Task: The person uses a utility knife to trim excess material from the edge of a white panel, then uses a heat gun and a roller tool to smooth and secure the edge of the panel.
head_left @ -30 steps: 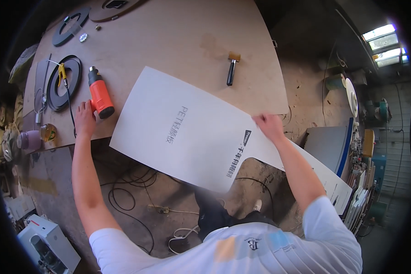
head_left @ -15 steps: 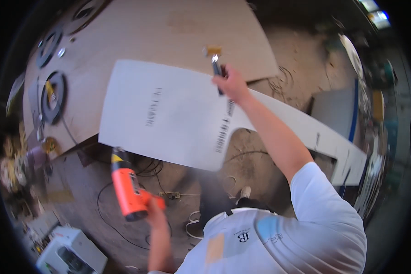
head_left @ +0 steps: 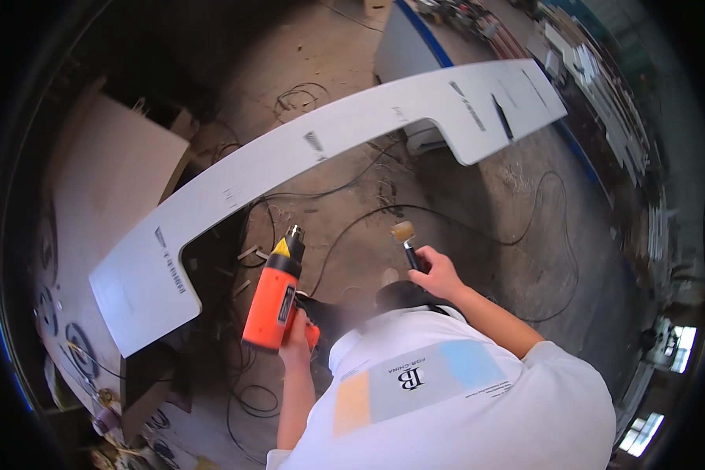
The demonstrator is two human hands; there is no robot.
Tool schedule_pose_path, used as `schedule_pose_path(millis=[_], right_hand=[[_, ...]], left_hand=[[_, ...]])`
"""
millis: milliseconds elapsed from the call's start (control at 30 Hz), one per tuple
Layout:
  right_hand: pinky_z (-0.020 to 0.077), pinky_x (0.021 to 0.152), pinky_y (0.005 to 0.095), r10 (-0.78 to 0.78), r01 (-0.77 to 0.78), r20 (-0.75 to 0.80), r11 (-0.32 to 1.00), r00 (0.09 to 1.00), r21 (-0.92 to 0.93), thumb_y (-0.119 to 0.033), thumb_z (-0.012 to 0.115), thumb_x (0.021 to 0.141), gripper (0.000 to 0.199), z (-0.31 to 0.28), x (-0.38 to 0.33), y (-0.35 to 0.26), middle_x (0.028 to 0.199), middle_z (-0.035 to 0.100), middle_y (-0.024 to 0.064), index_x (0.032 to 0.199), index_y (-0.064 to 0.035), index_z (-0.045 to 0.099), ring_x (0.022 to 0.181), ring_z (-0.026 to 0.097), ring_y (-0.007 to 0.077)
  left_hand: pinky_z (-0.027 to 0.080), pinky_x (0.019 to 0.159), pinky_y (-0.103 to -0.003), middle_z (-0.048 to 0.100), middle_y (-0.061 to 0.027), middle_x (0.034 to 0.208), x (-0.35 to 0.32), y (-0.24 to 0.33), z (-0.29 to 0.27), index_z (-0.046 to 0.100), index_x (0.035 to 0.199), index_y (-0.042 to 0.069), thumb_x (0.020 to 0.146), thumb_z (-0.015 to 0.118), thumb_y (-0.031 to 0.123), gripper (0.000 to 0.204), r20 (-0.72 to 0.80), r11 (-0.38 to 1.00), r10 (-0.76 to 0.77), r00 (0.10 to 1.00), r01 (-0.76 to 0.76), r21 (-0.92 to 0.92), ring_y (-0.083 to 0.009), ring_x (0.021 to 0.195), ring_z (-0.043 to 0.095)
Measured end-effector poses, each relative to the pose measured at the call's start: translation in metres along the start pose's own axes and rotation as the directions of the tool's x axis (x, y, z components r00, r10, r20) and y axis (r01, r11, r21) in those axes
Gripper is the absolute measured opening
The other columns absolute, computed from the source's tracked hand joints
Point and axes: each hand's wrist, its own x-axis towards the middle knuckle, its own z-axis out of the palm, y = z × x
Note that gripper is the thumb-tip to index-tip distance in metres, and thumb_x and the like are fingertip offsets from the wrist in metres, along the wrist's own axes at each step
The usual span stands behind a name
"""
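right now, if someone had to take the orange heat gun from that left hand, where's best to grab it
Probably the orange barrel, from the side away from the left hand. The hand fills the grip at the rear, and the dark nozzle points away toward the floor and may be hot, so mid-body is the free, safer part.

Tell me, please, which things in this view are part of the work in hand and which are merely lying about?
In hand:
- left hand grips orange heat gun
- right hand holds small roller
- long white panel lies in front

Lying about:
- black cables on floor
- plywood sheet
- blue-edged board
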Motion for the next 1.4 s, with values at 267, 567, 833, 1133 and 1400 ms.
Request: schedule_pose_path(millis=[267,567,833,1133,1400], right_hand=[[0.0489,0.067,0.0296,0.191,-0.139,-0.265,0.969,0.945,0.203,-0.020,0.076,0.082,0.030,-0.126,-0.030,0.091,0.074,0.064,0.0043,0.104,-0.0033,0.064,0.065,0.058,0.0134],[0.0490,0.064,0.0339,0.085,-0.102,-0.252,0.993,0.964,-0.056,-0.026,0.079,0.080,0.033,-0.210,0.095,0.108,0.070,0.061,0.0045,0.105,-0.0073,0.067,0.063,0.060,0.0191],[0.0509,0.066,0.0418,0.002,-0.133,-0.379,0.939,0.925,-0.318,-0.041,0.072,0.087,0.040,-0.289,0.293,0.135,0.073,0.064,0.0058,0.111,-0.0084,0.068,0.070,0.066,0.0264],[0.0536,0.079,0.0388,-0.067,-0.133,-0.442,0.905,0.894,-0.405,-0.051,0.072,0.087,0.054,-0.335,0.434,0.155,0.083,0.068,0.0016,0.123,-0.0114,0.069,0.081,0.069,0.0218],[0.0522,0.080,0.0342,-0.114,-0.107,-0.476,0.905,0.872,-0.413,-0.057,0.069,0.090,0.053,-0.333,0.447,0.166,0.082,0.069,-0.0045,0.124,-0.0156,0.071,0.081,0.069,0.0150]], left_hand=[[0.055,0.074,-0.031,0.064,-0.0036,0.093,-0.005,-0.040,0.139,0.062,0.115,0.004,0.097,0.067,0.006,0.019,0.117,0.988,0.119,0.986,-0.105,-0.117,-0.0135,0.080,0.063],[0.039,0.049,-0.028,0.056,0.0008,0.078,0.015,-0.040,0.265,0.064,0.101,0.010,0.097,0.071,0.019,0.012,0.056,0.990,-0.132,0.990,0.129,0.056,-0.0113,0.058,0.052],[0.046,0.054,-0.026,0.062,-0.0017,0.083,0.057,-0.072,0.331,0.065,0.107,0.006,0.096,0.070,0.012,0.013,-0.054,0.978,-0.186,0.981,0.180,-0.101,-0.0109,0.064,0.056],[0.052,0.080,-0.029,0.063,-0.0037,0.095,0.048,-0.086,0.382,0.062,0.116,0.002,0.095,0.068,0.008,0.023,-0.006,0.983,-0.180,0.984,0.180,0.036,-0.0118,0.084,0.060],[0.053,0.082,-0.030,0.063,-0.0058,0.095,0.040,-0.130,0.444,0.061,0.117,0.001,0.094,0.067,0.005,0.024,-0.081,0.973,-0.152,0.985,0.135,-0.185,-0.0126,0.084,0.061]])
